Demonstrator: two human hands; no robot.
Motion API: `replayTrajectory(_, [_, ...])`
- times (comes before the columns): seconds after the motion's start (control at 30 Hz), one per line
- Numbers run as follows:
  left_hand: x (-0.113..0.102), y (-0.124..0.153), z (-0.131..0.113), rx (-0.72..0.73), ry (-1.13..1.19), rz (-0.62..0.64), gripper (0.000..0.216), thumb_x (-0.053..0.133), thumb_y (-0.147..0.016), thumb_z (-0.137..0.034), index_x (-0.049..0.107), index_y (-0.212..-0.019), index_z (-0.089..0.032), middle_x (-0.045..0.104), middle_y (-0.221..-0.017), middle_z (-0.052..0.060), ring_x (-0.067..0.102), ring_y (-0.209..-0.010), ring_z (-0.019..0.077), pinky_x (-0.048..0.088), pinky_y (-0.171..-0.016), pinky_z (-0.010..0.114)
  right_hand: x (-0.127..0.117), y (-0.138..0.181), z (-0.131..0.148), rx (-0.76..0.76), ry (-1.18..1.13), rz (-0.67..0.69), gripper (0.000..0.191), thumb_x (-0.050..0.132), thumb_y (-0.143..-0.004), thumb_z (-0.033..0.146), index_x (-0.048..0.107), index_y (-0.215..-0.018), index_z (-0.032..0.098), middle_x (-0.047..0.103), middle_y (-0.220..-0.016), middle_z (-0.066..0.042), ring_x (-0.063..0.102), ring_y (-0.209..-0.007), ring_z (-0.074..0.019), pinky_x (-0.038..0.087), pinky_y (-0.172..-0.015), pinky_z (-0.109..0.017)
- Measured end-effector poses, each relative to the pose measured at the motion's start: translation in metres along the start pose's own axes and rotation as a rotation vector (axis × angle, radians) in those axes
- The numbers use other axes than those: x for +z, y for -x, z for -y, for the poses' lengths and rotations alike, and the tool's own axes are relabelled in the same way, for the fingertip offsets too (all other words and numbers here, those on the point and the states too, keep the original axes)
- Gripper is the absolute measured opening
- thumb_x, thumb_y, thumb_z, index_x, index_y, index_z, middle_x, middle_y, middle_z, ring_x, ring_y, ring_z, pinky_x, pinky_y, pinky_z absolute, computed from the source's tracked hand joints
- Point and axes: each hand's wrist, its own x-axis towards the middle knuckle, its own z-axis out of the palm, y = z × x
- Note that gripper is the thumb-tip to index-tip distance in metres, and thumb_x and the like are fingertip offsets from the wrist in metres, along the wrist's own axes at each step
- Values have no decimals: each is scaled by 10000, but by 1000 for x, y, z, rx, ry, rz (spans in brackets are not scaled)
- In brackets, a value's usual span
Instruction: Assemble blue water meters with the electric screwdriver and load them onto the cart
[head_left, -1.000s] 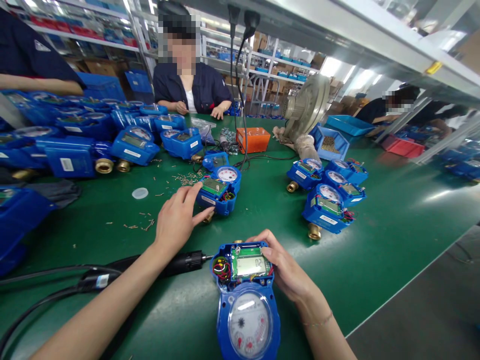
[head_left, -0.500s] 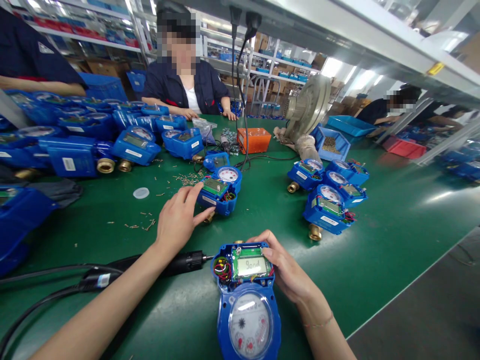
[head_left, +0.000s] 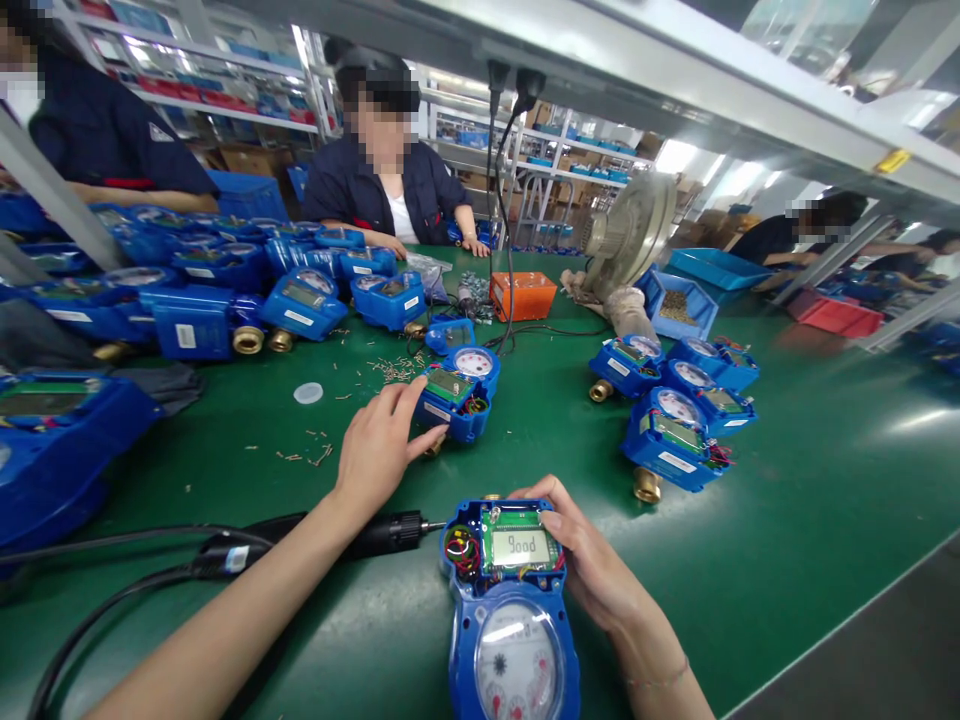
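Note:
My right hand [head_left: 592, 550] grips the upper right side of a blue water meter [head_left: 457, 655] close to me. Its cover is off, baring a green circuit board [head_left: 517, 518] and coloured wires, and the display [head_left: 520, 547] reads "good". Farther off, my left hand [head_left: 381, 445] has its fingers and thumb around the left side of a second uncovered water meter [head_left: 469, 425]. Below my left forearm lies a black electric screwdriver [head_left: 386, 533], its bit pointing at the near meter. The undersides of both meters are hidden.
Several uncovered water meters [head_left: 675, 440] stand to the right, many more at the left. Loose screws [head_left: 319, 455] and a clear disc [head_left: 307, 393] lie on the green table [head_left: 795, 480]. Behind are an orange box [head_left: 523, 296], a blower [head_left: 634, 235], a blue bin [head_left: 679, 305] and co-workers.
My view has shifted, so the whole scene sits farther right and slightly lower. Both hands stay on the same two water meters, with no clear movement against them.

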Motion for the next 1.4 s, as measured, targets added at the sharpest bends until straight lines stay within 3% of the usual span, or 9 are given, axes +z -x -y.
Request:
replayTrajectory(0.13, [-1,0,1,4,12,-5,630,573,-878,-511,419,-1370,-149,592,-1198,144,612,-1025,286,508,-841,366,1,0,1,2,23,-21,172,533,-926,363,510,-995,207,618,-1090,-34,599,-961,-179,448,-808,-290])
replayTrajectory(0.37, [1,0,2,-23,83,11,631,589,-873,-487,400,-1384,-168,580,-1214,147,603,-1062,295,505,-887,390,-2,3,-3,11,15,-5,220,487,-946,422,505,-1045,227,595,-1195,-57,588,-1064,-230,448,-871,-346])
replayTrajectory(0.53, [8,3,0,-76,245,5,881,649,-812,-529,205,-1485,-174,526,-1286,189,569,-1152,328,505,-904,417,-3,2,-4,-32,19,-3,440,530,-872,592,535,-1104,218,617,-1070,-58,599,-959,-209,465,-817,-326])
replayTrajectory(0.7, [6,5,-4,-153,376,22,1057,684,-750,-585,91,-1513,-156,476,-1329,233,477,-1254,365,455,-972,490,-4,14,-10,-33,-82,-118,515,513,-874,609,549,-1212,222,636,-1141,-87,609,-1043,-238,442,-926,-408])
replayTrajectory(0.8, [0,0,-13,-275,450,57,1093,684,-722,-623,102,-1512,-141,434,-1357,255,417,-1292,392,416,-995,542,5,41,-21,4,-145,-128,512,462,-910,589,588,-1206,191,663,-1153,-119,610,-1082,-248,406,-990,-435])
replayTrajectory(0.9, [2,-9,-33,-405,551,49,1143,734,-668,-610,101,-1513,-172,363,-1391,257,361,-1317,414,408,-976,577,26,67,-29,55,-122,-144,483,586,-876,505,597,-1213,159,674,-1160,-127,608,-1108,-251,387,-1030,-419])
replayTrajectory(1.07, [22,-19,-68,-575,594,-67,1203,816,-587,-527,98,-1501,-218,240,-1393,253,297,-1312,459,400,-916,637,53,71,-34,98,-107,-334,546,781,-725,400,605,-1139,90,701,-1085,-137,661,-976,-245,465,-936,-377])
replayTrajectory(1.23, [27,-22,-68,-557,622,-157,1159,811,-609,-456,110,-1500,-212,247,-1305,186,296,-1308,421,281,-1048,606,50,79,-39,-11,-151,-439,469,810,-683,368,636,-1007,77,721,-981,-123,669,-865,-212,502,-815,-319])
replayTrajectory(1.4, [15,-14,-45,-403,698,-64,1177,820,-577,-407,133,-1517,-233,312,-1255,150,368,-1288,390,331,-1062,555,23,117,-33,-69,-174,-523,431,776,-725,392,659,-1005,86,735,-926,-110,680,-854,-223,498,-842,-331])
